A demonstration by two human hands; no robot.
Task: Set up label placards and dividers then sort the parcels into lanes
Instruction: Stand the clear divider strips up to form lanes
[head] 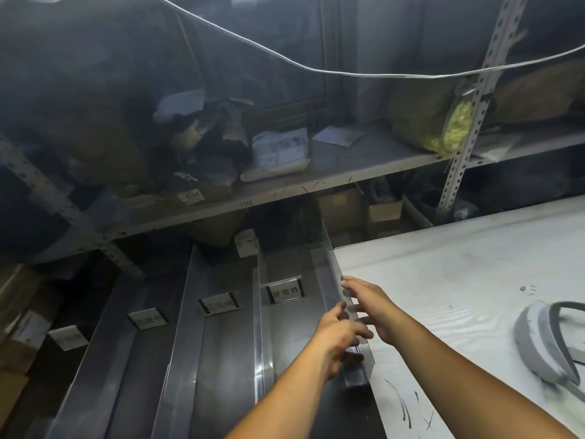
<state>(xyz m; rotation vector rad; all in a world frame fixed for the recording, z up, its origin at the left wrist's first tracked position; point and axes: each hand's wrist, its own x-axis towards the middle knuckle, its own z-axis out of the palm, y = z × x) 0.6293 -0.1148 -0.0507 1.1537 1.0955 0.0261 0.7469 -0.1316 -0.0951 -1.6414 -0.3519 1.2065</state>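
Several clear acrylic dividers stand on a dark sloping surface and form lanes. My left hand [335, 337] grips the rightmost divider [330, 258] from its left side, fingers reaching over its top edge. My right hand [370, 307] rests on the divider's right face with fingers straight. This divider stands along the edge of the white table [459, 274]. Two more dividers [259, 312] [186, 312] stand further left. Label placards [286, 291] [220, 304] [148, 318] [68, 337] sit in the lanes. A white parcel [278, 150] lies on the shelf behind.
A metal shelf [364, 172] above the lanes carries bags, paper and a yellow-filled sack [452, 128]. Its perforated upright [465, 134] stands at the right. A white cable [316, 69] hangs across the view. A grey looped strap [544, 340] lies on the table. Cardboard boxes [384, 213] sit below the shelf.
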